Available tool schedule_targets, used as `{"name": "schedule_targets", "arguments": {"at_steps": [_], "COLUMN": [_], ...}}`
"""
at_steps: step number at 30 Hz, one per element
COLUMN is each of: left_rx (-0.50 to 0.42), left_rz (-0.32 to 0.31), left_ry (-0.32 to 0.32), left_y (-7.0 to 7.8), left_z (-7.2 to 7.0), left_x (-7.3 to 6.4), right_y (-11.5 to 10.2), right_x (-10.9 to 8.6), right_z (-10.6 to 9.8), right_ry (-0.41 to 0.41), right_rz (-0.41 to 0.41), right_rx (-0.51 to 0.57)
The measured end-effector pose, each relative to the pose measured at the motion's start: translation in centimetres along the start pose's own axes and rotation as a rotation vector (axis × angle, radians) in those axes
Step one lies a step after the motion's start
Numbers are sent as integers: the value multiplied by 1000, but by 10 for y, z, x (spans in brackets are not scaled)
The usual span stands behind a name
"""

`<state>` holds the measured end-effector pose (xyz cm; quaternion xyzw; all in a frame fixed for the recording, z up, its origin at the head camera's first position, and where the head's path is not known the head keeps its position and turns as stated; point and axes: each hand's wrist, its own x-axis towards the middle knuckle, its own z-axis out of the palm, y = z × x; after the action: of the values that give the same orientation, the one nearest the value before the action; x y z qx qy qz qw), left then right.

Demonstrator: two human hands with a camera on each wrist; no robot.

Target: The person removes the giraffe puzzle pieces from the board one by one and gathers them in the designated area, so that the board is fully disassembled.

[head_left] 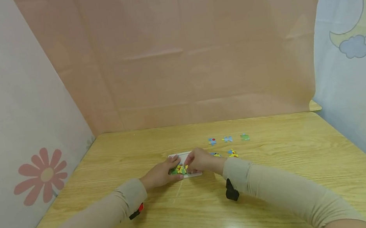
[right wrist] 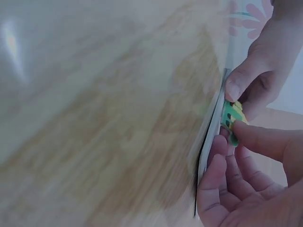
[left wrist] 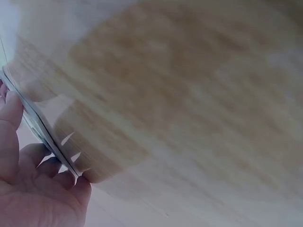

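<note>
A small white-rimmed puzzle tray [head_left: 196, 174] lies on the table, with green and yellow puzzle pieces [head_left: 178, 169] in its lower part. My left hand [head_left: 160, 173] grips the tray's left side, thumb at the near edge and fingers toward the far edge. In the left wrist view, those fingers curl against the tray's edge [left wrist: 40, 122]. Over the tray's right half, my right hand [head_left: 202, 160] pinches a green and yellow puzzle piece [right wrist: 233, 136] between thumb and fingers. The right hand hides part of the tray in the head view.
Right of the tray lie loose pieces: a blue one with red [head_left: 212, 141], a light blue one [head_left: 228, 139], a green one [head_left: 245, 136] and a yellow one [head_left: 233, 153]. Another [head_left: 215, 155] is partly behind the right hand. Cloth walls [head_left: 194, 49] enclose the wooden table [head_left: 170, 218].
</note>
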<state>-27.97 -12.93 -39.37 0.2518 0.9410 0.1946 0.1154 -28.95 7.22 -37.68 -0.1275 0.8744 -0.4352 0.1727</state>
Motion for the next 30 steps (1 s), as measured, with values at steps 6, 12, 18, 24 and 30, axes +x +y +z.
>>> {"name": "schedule_targets", "arguments": {"at_steps": [6,12,18,24,30], "left_rx": [26,72,74,67,-10], "left_rz": [26,35,31,26,-13], "left_ry": [-50,-89,-121,-134,-80], "left_y": [3,4,5,6,6], "left_z": [-3,-4,-5,-6,-3], "left_x": [0,-1,-1,-4,-6], "right_y": [6,18,34,43,57], "right_x": [-2,-5,-13,-30,-41], "right_z": [-11,-36,-70,-99,-120], "right_ry": [6,43,71,87,110], "right_rz": [55,102,86,84,103], "right_rx": [125,220,235,251,244]}}
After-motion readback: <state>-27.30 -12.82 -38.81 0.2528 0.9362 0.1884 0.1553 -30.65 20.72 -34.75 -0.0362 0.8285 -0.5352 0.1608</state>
